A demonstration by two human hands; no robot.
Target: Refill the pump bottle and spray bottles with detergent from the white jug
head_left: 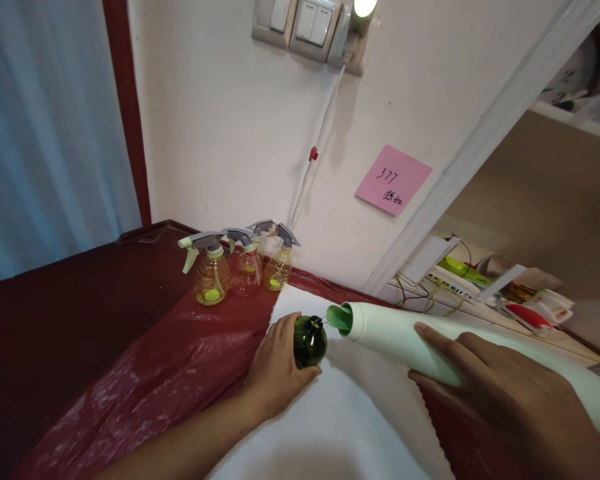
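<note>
The bottle [307,348] is gripped by the left hand [276,357] — the tilted jug [385,330] is gripped by the right hand [505,383], spout [337,319] just beside the bottle

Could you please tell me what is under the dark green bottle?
A white sheet shows beside the dark green bottle. Directly beneath, the surface is hidden by the bottle and left hand; contact is unclear.

Pink note [394,180]: "377" | below (handwritten): "想如", probably | clock [580,67]: "2"
</note>
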